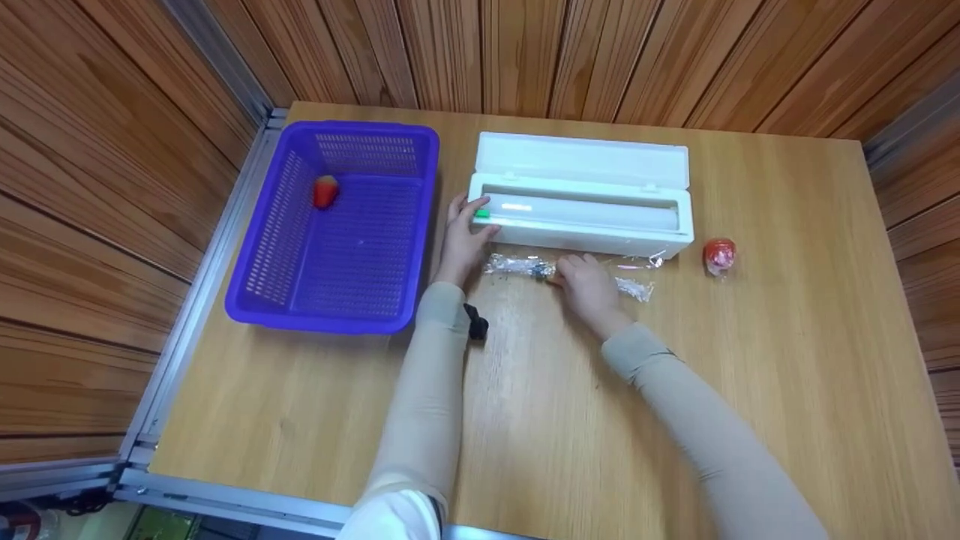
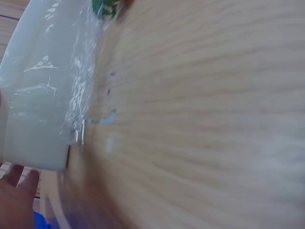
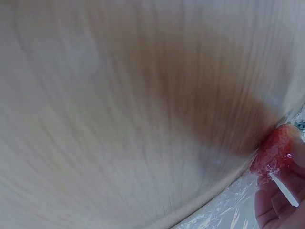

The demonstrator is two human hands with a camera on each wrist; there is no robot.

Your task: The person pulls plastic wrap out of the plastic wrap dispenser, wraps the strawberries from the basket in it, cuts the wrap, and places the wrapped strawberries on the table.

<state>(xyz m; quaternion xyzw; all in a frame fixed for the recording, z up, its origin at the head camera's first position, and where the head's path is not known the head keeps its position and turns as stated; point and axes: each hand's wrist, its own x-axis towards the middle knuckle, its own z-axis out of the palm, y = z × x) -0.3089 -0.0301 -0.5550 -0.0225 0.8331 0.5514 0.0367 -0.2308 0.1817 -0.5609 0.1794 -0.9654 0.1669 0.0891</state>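
A white cling film dispenser (image 1: 585, 234) stands with its lid raised and a roll of film (image 1: 585, 212) inside. My left hand (image 1: 463, 244) grips its left end, thumb on the front wall and fingers around the corner. Clear cling film (image 1: 516, 265) hangs from the front and lies crumpled on the table. In front of the dispenser my right hand (image 1: 589, 289) holds a strawberry (image 3: 275, 150) against the film, fingers curled around it. From above, the hand hides most of that fruit; its green leaves (image 2: 102, 7) show in the left wrist view.
A purple basket (image 1: 352, 326) stands on the left with one red strawberry (image 1: 325, 192) in it. A film-wrapped strawberry (image 1: 720, 256) sits to the right of the dispenser. Wood-panelled walls bound the wooden table (image 1: 525, 420) at the back and sides.
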